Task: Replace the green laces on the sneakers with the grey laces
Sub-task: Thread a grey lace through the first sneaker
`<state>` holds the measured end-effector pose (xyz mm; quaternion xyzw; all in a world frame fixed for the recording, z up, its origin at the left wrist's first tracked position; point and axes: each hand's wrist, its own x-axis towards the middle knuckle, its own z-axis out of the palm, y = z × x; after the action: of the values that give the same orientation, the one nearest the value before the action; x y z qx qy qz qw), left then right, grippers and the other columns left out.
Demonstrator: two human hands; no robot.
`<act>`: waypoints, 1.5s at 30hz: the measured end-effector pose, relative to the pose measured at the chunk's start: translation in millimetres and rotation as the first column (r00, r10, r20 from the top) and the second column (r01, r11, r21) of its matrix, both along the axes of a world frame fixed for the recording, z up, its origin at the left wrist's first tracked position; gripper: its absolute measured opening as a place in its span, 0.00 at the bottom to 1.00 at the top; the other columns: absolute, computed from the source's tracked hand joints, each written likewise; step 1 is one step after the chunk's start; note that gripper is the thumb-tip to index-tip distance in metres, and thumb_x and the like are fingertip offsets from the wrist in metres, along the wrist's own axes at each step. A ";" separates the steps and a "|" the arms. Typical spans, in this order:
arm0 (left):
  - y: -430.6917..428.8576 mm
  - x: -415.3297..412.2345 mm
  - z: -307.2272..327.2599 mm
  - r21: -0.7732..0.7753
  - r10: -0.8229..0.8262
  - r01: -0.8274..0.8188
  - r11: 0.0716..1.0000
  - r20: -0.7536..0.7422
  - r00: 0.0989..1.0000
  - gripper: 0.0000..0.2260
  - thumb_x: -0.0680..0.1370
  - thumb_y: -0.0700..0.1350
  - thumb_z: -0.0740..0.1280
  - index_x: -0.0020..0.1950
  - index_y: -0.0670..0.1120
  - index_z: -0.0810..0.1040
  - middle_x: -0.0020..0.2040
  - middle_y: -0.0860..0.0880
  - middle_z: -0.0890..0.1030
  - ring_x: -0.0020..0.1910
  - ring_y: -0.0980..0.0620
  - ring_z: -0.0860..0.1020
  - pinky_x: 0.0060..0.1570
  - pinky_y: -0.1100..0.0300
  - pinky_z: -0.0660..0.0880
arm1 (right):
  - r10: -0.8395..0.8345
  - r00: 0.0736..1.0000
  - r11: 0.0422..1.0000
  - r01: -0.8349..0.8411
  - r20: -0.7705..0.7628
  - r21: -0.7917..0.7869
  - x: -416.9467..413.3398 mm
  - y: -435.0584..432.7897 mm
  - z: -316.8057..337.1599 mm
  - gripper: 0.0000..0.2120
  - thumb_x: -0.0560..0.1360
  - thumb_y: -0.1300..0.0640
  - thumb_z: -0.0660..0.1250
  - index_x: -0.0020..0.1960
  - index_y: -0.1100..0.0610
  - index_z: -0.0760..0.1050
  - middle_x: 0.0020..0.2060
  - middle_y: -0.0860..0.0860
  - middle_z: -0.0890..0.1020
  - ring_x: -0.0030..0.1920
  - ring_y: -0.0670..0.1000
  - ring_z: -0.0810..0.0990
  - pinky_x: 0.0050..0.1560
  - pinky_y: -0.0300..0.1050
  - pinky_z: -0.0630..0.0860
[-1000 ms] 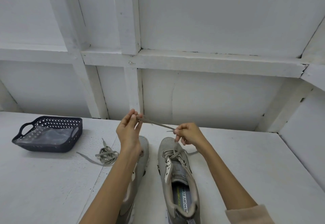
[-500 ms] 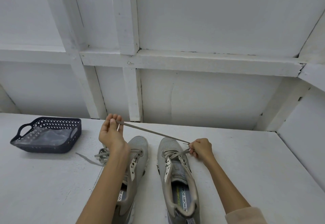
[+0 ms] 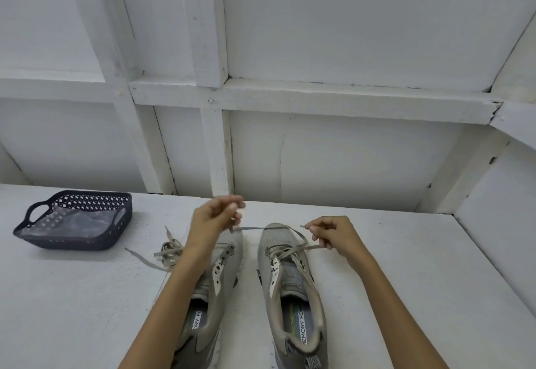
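Two grey sneakers stand side by side on the white table, toes pointing away from me. The right sneaker has a grey lace threaded through its lowest eyelets only. My right hand pinches one end of that lace beside the toe. My left hand, blurred, hovers over the toe of the left sneaker and holds the lace's other strand, which runs across to the right shoe. The left sneaker carries no lace.
A loose bundle of lace lies on the table left of the left sneaker. A dark perforated basket with a clear plastic bag inside sits at the far left. White panelled walls close in behind and on the right.
My left hand has moved right and in toward the shoes, slackening the strand it had stretched out. My right hand shifted slightly right, with the lace tip now showing.
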<state>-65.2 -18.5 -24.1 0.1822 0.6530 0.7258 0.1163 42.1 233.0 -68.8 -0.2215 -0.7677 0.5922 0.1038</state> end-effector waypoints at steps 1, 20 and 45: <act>2.3 4.3 -2.8 -0.161 -0.090 0.077 0.984 -0.073 0.993 0.08 0.78 0.34 0.65 0.51 0.42 0.82 0.42 0.45 0.83 0.36 0.55 0.79 0.39 0.62 0.76 | 0.070 0.997 0.997 -0.070 0.014 -0.007 5.0 -2.9 4.2 0.06 0.75 0.66 0.69 0.45 0.59 0.84 0.31 0.54 0.81 0.25 0.46 0.72 0.26 0.34 0.66; 14.6 28.4 -19.3 -0.750 -0.478 0.171 0.639 -0.214 0.852 0.06 0.72 0.40 0.73 0.45 0.50 0.86 0.37 0.53 0.84 0.38 0.54 0.81 0.41 0.66 0.73 | 0.335 0.938 0.935 -0.342 0.085 0.090 30.4 -18.6 12.3 0.03 0.73 0.61 0.72 0.42 0.59 0.84 0.32 0.47 0.82 0.29 0.40 0.70 0.31 0.30 0.66; 31.6 33.3 -27.2 -0.786 -0.549 0.049 0.616 -0.384 0.743 0.09 0.72 0.38 0.70 0.45 0.51 0.84 0.43 0.54 0.83 0.38 0.60 0.76 0.44 0.62 0.73 | 0.409 0.898 0.875 -0.437 0.163 0.207 31.1 -8.3 15.9 0.02 0.71 0.59 0.73 0.40 0.56 0.84 0.38 0.54 0.84 0.39 0.48 0.79 0.45 0.46 0.76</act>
<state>-31.9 13.1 -51.4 0.4491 0.8454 0.2728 0.0962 73.1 224.7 -52.9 -0.0675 -0.8677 0.4903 -0.0463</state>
